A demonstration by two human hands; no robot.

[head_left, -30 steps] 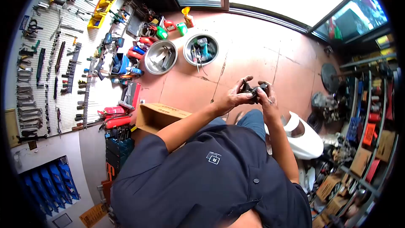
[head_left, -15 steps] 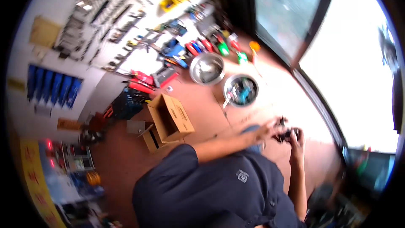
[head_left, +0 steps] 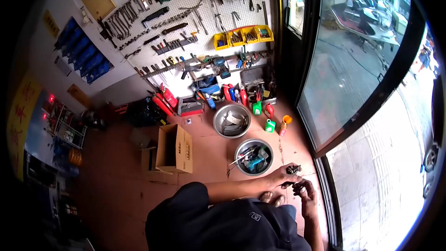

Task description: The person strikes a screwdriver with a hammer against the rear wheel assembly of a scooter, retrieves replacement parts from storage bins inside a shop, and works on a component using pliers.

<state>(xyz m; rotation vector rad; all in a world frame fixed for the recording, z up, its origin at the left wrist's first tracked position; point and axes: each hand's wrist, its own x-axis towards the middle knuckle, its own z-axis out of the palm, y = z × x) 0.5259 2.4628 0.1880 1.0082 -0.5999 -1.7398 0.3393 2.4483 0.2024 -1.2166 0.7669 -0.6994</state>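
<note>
My left hand reaches in from the left, its fingers closed around a small dark part that looks like blackened metal. Just to the right and below, my right hand is raised with bent, blackened fingers closed at another dark piece; its kind cannot be made out. The two hands are close together, and the dark pieces nearly meet between them. Left of my left hand, a metal basin on the floor holds a teal power tool and other dark items.
A second metal basin stands behind the first. An open cardboard box sits left. Green bottles and an orange funnel stand near the glass door at right. Tools hang on the pegboard.
My view has turned and become sharper, showing more of the tool wall. Both hands appear lower and slightly left in view, still close together with the dark pieces.
</note>
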